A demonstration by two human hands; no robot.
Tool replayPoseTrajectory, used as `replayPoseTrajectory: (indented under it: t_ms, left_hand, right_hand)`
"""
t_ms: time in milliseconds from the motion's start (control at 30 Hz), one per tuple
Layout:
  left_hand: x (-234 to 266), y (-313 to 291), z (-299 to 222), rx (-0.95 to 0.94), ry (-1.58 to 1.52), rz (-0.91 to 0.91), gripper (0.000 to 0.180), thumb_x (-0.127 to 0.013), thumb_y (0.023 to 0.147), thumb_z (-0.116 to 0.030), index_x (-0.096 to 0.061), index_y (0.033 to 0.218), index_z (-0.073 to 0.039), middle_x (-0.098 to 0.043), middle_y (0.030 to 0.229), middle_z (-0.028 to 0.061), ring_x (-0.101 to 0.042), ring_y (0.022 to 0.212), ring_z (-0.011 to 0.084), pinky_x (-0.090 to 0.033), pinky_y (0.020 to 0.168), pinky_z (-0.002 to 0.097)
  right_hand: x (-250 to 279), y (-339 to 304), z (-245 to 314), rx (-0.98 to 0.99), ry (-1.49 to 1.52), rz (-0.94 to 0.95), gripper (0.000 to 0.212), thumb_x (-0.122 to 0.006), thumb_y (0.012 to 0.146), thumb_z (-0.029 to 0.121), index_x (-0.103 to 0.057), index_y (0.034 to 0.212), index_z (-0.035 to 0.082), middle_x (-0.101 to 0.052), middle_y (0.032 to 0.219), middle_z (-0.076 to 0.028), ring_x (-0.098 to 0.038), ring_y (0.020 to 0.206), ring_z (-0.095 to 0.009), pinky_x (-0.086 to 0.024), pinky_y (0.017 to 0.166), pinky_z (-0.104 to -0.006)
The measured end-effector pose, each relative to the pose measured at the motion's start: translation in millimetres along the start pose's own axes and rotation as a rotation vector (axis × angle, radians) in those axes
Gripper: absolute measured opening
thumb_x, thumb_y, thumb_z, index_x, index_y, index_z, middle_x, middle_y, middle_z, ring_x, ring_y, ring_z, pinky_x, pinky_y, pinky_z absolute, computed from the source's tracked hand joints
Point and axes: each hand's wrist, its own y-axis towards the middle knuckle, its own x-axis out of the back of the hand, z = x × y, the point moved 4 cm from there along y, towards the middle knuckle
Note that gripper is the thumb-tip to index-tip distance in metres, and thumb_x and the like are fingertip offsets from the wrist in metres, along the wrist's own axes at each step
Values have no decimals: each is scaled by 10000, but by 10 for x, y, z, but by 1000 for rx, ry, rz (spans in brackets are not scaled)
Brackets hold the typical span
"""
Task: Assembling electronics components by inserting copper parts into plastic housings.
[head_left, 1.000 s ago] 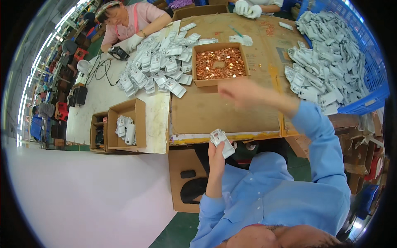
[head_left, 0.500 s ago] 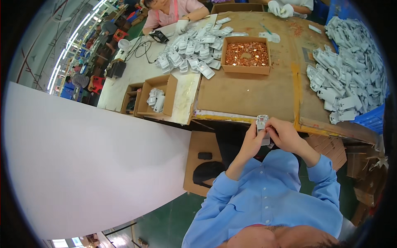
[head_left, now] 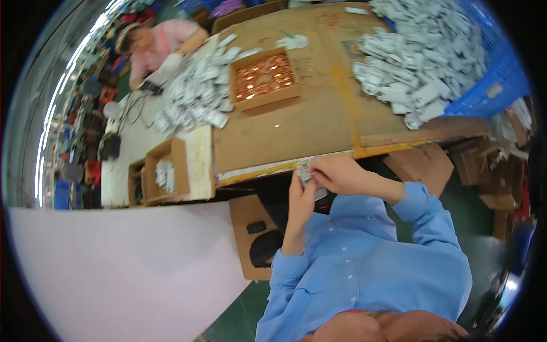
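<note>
My left hand (head_left: 300, 204) is closed around a white plastic casing (head_left: 303, 171), held upright just off the table's front edge. Over the casing's face, my right hand (head_left: 341, 172) has thumb and fingertips pinched together; whatever is between them is too small to tell. Beyond my hands, small copper-coloured metal pieces (head_left: 253, 85) fill a shallow cardboard box (head_left: 268, 101) on the table. Similar white casings (head_left: 196, 94) are heaped left of that box.
A larger pile of white casings (head_left: 421, 68) spreads at the right, beside a blue plastic crate (head_left: 493, 94). At the left stands a small open carton (head_left: 181, 165) with a few white parts. Across the table sits a person in pink (head_left: 174, 34) wearing white gloves. Cardboard boxes (head_left: 498, 182) stand at the lower right.
The view has swung right, so the table and both hands appear farther left. My right hand has shifted up over the casing's upper end. The left hand still grips it.
</note>
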Motion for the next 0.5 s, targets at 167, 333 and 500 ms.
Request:
replayPoseTrajectory:
  t_ms: [167, 333, 500]
  left_hand:
    - [-82, -37, -34, 74, -34, 51, 338, -453, 932, -101, -470, 1257, -8, -559, 1127, 65, -533, 1030, 131, -428, 901, 263]
    - [-71, 42, -19, 45, 3, 28, 344, -471, 913, -92, -486, 1244, -1, -575, 1095, 63, -537, 995, 124, -436, 868, 259]
    - [-117, 61, -80, 59, -17, 17, 256, -466, 916, -92, -510, 1152, -3, -577, 980, 37, -526, 881, 88, -442, 759, 242]
  right_hand:
    - [-42, -14, -42, 16, -70, -40, 125, -565, 873, 190, -563, 907, 70, -618, 802, -102, -621, 739, -328, -491, 624, -434]
    - [38, 12, -104, -12, -103, -75, 91, -610, 839, 172, -589, 896, 104, -622, 744, -99, -627, 696, -319, -492, 595, -425]
    - [44, 22, -159, -38, -102, -77, 88, -626, 825, 142, -586, 873, 79, -626, 734, -102, -624, 674, -314, -489, 576, -408]
